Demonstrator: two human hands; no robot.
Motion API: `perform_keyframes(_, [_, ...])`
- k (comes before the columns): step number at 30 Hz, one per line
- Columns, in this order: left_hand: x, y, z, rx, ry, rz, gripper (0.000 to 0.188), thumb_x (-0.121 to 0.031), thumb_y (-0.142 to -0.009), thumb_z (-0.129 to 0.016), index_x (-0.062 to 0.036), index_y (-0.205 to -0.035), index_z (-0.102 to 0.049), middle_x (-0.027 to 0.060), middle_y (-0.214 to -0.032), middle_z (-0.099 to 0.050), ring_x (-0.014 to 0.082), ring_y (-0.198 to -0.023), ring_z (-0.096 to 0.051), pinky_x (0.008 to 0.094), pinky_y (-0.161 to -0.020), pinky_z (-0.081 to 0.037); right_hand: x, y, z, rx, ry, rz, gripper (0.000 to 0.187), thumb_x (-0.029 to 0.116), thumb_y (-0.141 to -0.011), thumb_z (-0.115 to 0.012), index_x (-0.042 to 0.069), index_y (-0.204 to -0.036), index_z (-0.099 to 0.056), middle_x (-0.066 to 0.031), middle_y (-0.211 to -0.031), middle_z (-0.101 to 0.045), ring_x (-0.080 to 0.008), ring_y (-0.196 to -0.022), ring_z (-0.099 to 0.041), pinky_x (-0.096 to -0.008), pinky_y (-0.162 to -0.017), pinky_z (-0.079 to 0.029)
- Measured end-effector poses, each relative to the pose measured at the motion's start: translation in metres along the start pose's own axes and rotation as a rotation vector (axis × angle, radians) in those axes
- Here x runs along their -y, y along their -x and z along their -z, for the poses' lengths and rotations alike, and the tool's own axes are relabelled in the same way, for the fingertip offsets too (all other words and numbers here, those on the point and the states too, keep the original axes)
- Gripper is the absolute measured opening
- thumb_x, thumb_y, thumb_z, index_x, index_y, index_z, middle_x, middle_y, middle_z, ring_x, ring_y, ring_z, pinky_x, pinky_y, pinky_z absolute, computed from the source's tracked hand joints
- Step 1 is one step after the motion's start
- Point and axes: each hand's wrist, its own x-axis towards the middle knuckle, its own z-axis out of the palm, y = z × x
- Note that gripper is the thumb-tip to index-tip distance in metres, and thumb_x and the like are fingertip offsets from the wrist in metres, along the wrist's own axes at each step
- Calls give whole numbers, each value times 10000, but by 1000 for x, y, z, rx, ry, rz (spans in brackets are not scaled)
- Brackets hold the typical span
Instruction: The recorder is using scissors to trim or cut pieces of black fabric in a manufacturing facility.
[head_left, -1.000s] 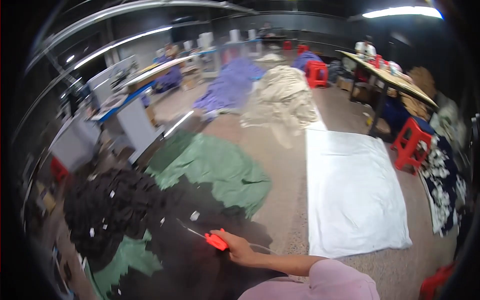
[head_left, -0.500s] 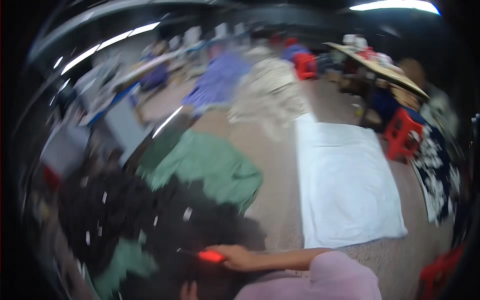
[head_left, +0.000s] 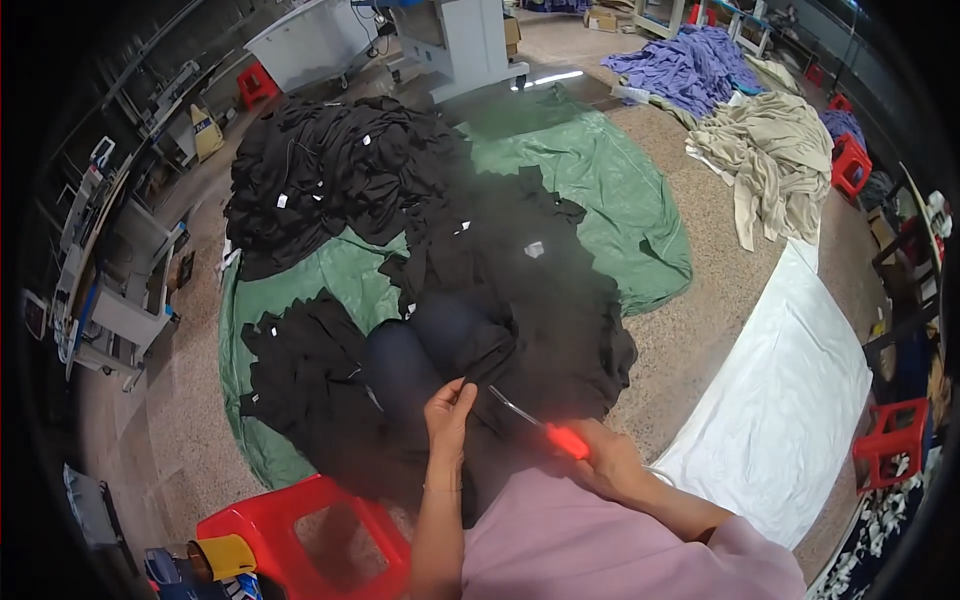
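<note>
My right hand (head_left: pixel 612 462) is wrapped round the red handle of a corded-looking tool with a thin, slightly bent metal shaft (head_left: pixel 515 405). Its tip points up and left, a little apart from my left hand (head_left: pixel 450 415). Thumb and fingers of that hand are pinched together on the edge of a black garment (head_left: pixel 488 348) lying over my knees. More black garments (head_left: pixel 560 300) with small white labels spread around my legs, on top of a green sheet (head_left: pixel 640 215). The exact spot pinched is hard to make out against the dark cloth.
A big black garment heap (head_left: pixel 330 165) lies ahead-left. Purple (head_left: pixel 690 70) and beige cloth piles (head_left: pixel 770 155) are at the far right. A white sheet (head_left: pixel 790 390) covers floor to my right. Red stools (head_left: pixel 300 520) (head_left: pixel 890 440) stand either side; machine tables (head_left: pixel 130 310) line the left.
The view has turned left and down, so the garments now fill the middle. My left hand has come up from the lower edge to the cloth. The red-handled tool stays in my right hand.
</note>
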Motion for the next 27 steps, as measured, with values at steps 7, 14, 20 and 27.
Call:
perform_keyframes(7, [1, -1, -7, -103, -15, -71, 194, -93, -862, -743, 11, -1019, -694, -7, -923, -662, 56, -785, -578, 186, -761, -451, 2, -2, 0, 40, -4, -15, 416, 121, -785, -666, 134, -1180, -534, -126, -1012, -616, -379, -850, -631, -459, -694, -524])
perform_keyframes(14, [-27, -13, -30, -43, -563, -378, 283, -57, -793, -761, -37, -1071, -718, 51, -1040, -619, 145, -974, -581, 252, -839, -462, 2, -1, 0, -28, -2, -78, 378, 147, -794, -660, 124, -1156, -554, -124, -1023, -625, -368, -878, -636, -457, -711, -526])
perform_keyframes(20, [-37, -13, -19, -76, -1016, -703, 174, -55, -739, -760, -49, -911, -730, 96, -921, -601, 261, -933, -582, 369, -838, -473, -8, -4, -26, -23, -73, -81, 419, 203, -847, -598, 182, -1254, -501, -154, -1069, -623, -405, -865, -643, -501, -725, -514])
perform_keyframes(27, [-41, 6, -45, 46, -1048, -626, 186, -91, -776, -777, -18, -933, -707, 112, -889, -669, 253, -772, -649, 365, -717, -530, -11, -3, -20, 5, -109, -23, 368, 196, -835, -613, 126, -1169, -476, -172, -1009, -632, -420, -850, -643, -512, -699, -517])
